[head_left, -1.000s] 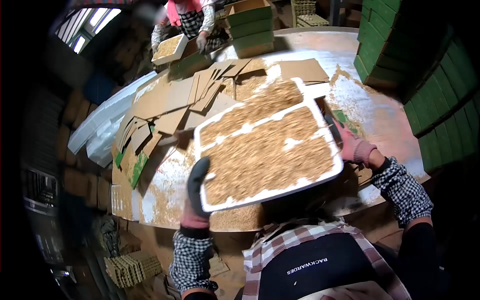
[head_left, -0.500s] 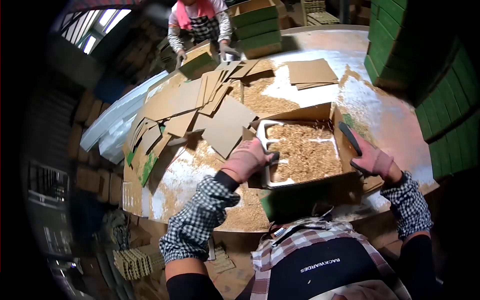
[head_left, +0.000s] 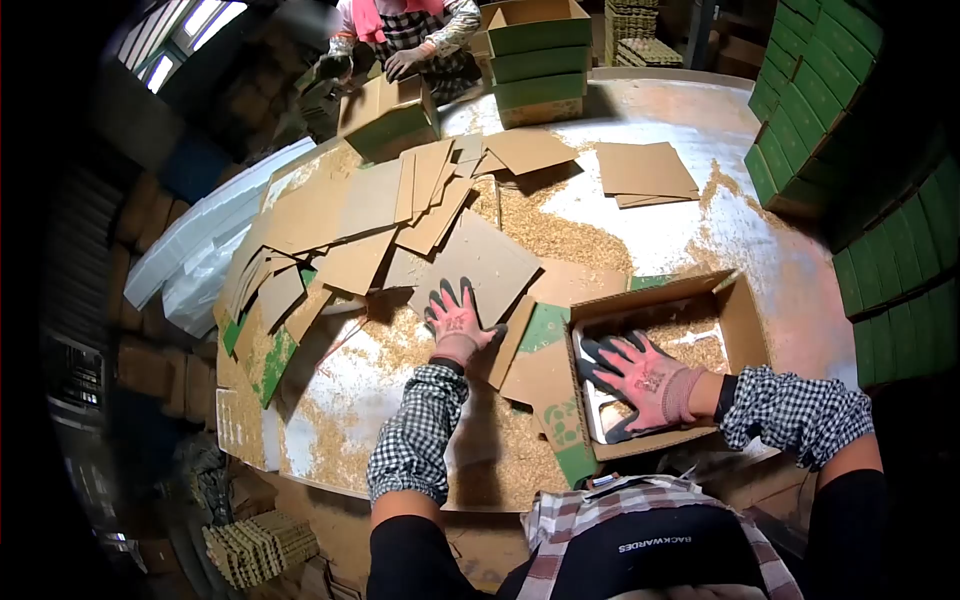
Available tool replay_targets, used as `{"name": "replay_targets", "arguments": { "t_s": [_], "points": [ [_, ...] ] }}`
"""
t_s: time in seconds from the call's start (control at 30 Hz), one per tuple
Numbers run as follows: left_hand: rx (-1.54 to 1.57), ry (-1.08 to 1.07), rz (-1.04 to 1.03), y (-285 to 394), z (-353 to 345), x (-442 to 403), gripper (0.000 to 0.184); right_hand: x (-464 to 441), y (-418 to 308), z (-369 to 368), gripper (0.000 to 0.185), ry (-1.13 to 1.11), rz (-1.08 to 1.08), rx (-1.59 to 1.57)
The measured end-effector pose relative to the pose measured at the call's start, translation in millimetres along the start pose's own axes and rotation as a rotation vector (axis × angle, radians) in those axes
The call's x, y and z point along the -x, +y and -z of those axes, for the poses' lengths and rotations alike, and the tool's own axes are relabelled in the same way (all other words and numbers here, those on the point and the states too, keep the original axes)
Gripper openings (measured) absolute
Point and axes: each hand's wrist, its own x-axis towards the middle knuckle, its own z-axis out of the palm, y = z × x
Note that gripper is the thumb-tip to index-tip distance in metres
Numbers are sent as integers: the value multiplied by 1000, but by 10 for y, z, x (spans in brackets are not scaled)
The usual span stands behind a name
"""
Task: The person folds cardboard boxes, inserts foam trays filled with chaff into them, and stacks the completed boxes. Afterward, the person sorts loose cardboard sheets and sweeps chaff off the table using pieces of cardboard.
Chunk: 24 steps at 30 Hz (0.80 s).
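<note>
My left hand, in a pink glove with dark fingertips, lies with fingers spread over the near edge of a grey cardboard sheet. My right hand, gloved the same way, is inside an open cardboard box with its fingers apart. It rests flat over a white molded tray and wood shavings filling it. The palm hides part of the tray. Beside the box lie flattened green-printed cardboard pieces.
More cardboard sheets overlap on the shavings-strewn table. Across it, a co-worker's gloved hand is above another box. Stacked green boxes stand at the back and right. White foam pieces lie left.
My left hand has let go of the box and moved onto the cardboard sheet. My right hand has gone from the box's right wall into it, onto the shavings.
</note>
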Motion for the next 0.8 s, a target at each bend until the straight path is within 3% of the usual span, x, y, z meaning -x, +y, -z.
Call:
{"name": "replay_targets", "arguments": {
  "t_s": [0.1, 0.23, 0.3, 0.33, 0.37, 0.43, 0.47, 0.5, 0.57, 0.63, 0.67, 0.7, 0.73, 0.77, 0.8],
  "points": [
    [-56, -45, -88, -2, -232, 71, 96, -187, 63, -166, 103, -96, 27, -20],
    [50, 121, -205, -122, -277, 191, 72, -154, 189, -195, 91, 95, 49, -181],
    [104, 29, -301, -318, -115, 284, 58, 80, 189, 199, 86, 337, -93, -589],
    [137, 46, -346, -427, -87, 348, 55, 239, 228, 340, 81, 376, -253, -296],
    [213, 105, -335, -487, -34, 442, 54, 357, 193, 487, 85, 192, -522, -280],
    [198, 150, -241, -480, 88, 581, 51, 383, 272, -60, 89, -62, -637, -324],
    [160, 262, -226, -376, 308, 696, 49, 327, 159, 67, 93, -210, -614, -309],
    [128, 374, -209, -257, 552, 794, 47, 372, 124, 79, 84, -110, -457, -356],
    [262, 579, -153, -38, 910, 935, 40, 364, 71, -16, 72, 90, 7, -845],
    [327, 783, -183, 181, 1233, 1106, 35, 603, -20, 327, 54, 12, -227, -560],
    [319, 896, -251, 283, 1391, 1217, 33, 806, 18, 142, 50, 643, -212, -197],
    [311, 1007, -318, 390, 1534, 1343, 31, 1106, 97, 347, 50, 846, -307, -64],
    [277, 1074, -354, 519, 1654, 1452, 28, 1228, 160, 220, 55, 920, -635, 228],
    [251, 1083, -357, 590, 1711, 1557, 29, 1268, 224, 45, 59, 799, -878, 183],
    [224, 1088, -369, 646, 1761, 1642, 30, 1429, 221, -100, 60, 712, -789, -283]
  ]
}}
